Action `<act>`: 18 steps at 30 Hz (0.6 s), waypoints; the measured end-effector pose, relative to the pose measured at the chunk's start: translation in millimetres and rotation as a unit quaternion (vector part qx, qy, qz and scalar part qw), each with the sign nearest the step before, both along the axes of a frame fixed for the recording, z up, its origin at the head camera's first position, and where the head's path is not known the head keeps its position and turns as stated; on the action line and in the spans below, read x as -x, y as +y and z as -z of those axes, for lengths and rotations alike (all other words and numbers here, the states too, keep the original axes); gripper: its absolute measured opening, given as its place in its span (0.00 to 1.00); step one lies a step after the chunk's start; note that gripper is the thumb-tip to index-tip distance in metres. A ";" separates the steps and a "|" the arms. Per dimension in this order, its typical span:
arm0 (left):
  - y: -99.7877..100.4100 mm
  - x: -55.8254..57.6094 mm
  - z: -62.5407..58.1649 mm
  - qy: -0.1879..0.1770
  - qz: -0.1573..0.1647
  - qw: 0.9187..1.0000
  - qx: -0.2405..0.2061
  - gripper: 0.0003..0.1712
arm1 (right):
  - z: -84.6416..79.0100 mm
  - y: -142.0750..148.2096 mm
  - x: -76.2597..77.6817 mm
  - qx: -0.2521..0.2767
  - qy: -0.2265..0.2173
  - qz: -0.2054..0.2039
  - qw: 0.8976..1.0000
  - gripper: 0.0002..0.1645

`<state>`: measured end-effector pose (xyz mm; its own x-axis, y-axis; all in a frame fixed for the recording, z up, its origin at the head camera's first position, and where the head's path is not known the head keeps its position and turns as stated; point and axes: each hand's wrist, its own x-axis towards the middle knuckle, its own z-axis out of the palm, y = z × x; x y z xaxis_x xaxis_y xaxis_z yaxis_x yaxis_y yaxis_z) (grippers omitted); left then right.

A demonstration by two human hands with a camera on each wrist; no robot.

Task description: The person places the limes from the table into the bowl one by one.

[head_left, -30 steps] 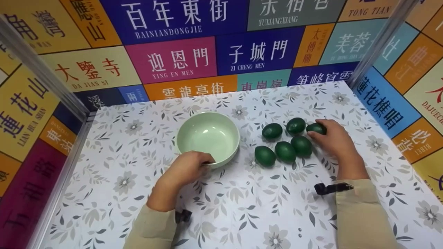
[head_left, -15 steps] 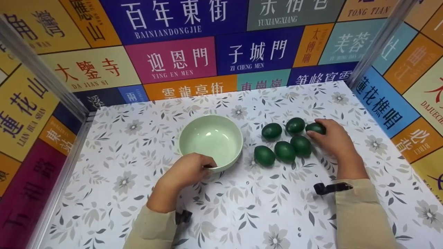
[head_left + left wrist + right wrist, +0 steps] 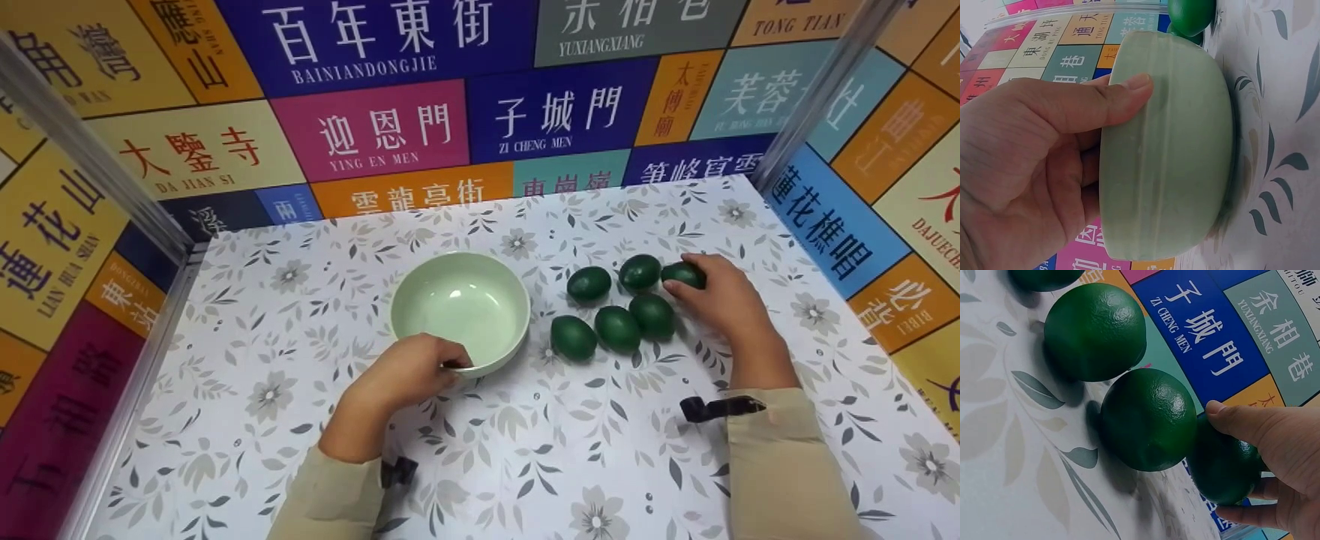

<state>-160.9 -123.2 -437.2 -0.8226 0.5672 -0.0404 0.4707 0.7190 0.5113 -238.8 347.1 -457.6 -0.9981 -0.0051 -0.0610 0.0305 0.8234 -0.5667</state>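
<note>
My left hand (image 3: 412, 371) grips the near rim of a pale green bowl (image 3: 480, 307). In the left wrist view its thumb (image 3: 1123, 101) lies against the bowl's outer wall and the other fingers reach over the rim inside. The bowl stands upright on the table with nothing visible in it. At the right, my right hand (image 3: 724, 300) holds a dark green lime (image 3: 684, 275) between thumb and fingers, at the right end of a group of several limes (image 3: 619, 328). In the right wrist view the held lime (image 3: 1224, 464) is partly behind a neighbouring lime (image 3: 1148, 419).
The table (image 3: 315, 420) has a white cover with grey leaves and flowers. Panels with coloured lettering (image 3: 375, 127) stand along its back and sides. The limes sit in two loose rows to the right of the bowl.
The bowl has slid slightly right and towards me, with my left hand on its rim. My right hand and the limes have barely moved.
</note>
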 end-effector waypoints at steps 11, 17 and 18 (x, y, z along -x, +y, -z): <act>-0.4 0.7 0.7 -0.021 0.000 1.000 -0.004 0.11 | -3.6 -2.0 -1.5 -0.003 0.007 -0.003 1.000 0.50; -2.5 3.2 -3.1 -0.043 -0.006 0.998 -0.034 0.13 | -6.0 -3.8 -1.4 -0.006 0.019 -0.008 1.000 0.49; -3.1 3.8 -4.0 -0.040 -0.007 0.998 -0.041 0.14 | -6.2 -3.7 -1.3 -0.007 0.020 -0.009 1.000 0.49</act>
<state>-164.7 -126.3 -433.1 -0.8265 0.5595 -0.0613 0.4154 0.6798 0.6044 -237.5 343.4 -451.4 -0.9995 -0.0226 -0.0204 -0.0075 0.8312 -0.5559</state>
